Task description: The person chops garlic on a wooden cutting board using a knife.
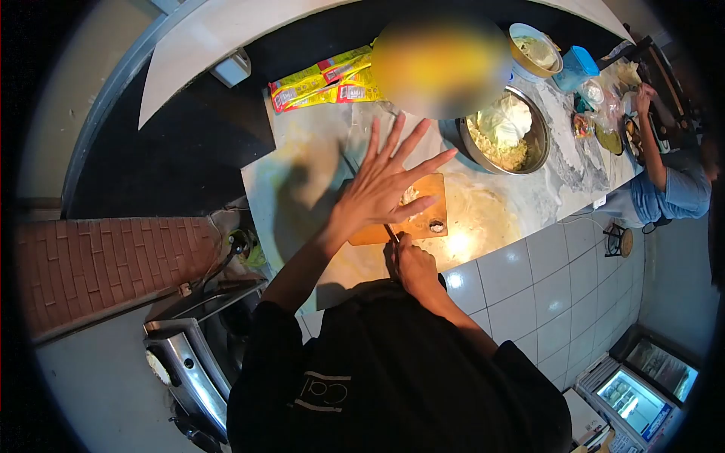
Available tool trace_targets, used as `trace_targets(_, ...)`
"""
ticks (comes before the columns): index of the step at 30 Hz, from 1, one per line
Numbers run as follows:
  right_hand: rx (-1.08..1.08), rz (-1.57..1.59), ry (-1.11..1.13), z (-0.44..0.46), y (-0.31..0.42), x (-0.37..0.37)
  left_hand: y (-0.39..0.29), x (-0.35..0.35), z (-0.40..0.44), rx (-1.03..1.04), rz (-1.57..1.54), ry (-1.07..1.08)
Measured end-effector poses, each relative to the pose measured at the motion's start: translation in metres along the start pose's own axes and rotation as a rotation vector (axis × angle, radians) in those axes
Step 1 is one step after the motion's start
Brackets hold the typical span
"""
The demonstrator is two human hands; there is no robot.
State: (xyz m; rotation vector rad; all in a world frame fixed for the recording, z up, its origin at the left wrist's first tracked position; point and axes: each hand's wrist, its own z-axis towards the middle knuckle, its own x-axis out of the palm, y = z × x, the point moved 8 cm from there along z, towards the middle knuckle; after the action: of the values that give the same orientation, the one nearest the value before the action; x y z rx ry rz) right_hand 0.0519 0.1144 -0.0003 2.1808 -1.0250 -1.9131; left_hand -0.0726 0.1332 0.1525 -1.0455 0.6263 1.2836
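My left hand (377,185) hovers over the wooden cutting board (436,190), its fingers spread wide and nothing in them. Below it, at the board's near edge, my right hand (414,263) is closed around the dark handle of a knife (391,233). Most of the blade is hidden under my left hand. Small whitish chopped pieces (410,196) lie on the board, partly behind my left thumb. A small round piece (436,226), pale in the middle, sits near the board's right corner.
A metal bowl (541,143) of shredded cabbage and a large cabbage chunk (504,121) stands beyond the board. Yellow-and-red packets (310,84) lie at the back left, beside a blurred patch. Farther right are another bowl (538,69), a blue container (578,66) and another person (668,189).
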Motion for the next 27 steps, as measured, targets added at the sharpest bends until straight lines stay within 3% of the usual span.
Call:
trace_targets(2,0.009,0.015,-0.003,0.000,0.001,-0.001,0.026,0.079,-0.028,-0.008,-0.027,0.194)
trace_targets(6,0.048,0.065,-0.010,0.001,-0.007,0.013,0.033,0.085,-0.028,0.003,-0.017,0.241)
trace_targets(14,0.017,0.060,-0.039,0.002,-0.003,-0.001,0.013,-0.020,0.025,-0.004,-0.048,-0.061)
trace_targets(17,0.058,0.108,-0.017,0.003,-0.006,0.000,0.016,-0.014,0.026,-0.002,-0.021,-0.072)
trace_targets(20,0.062,0.128,-0.021,0.002,-0.005,-0.002,0.047,0.058,-0.003,-0.090,0.016,0.064)
trace_targets(23,0.052,0.100,-0.067,0.004,-0.003,-0.006,0.057,0.086,-0.013,-0.114,-0.069,0.088)
trace_targets(27,0.070,0.083,-0.068,0.002,-0.001,-0.008,0.063,0.070,-0.011,-0.157,-0.102,0.012)
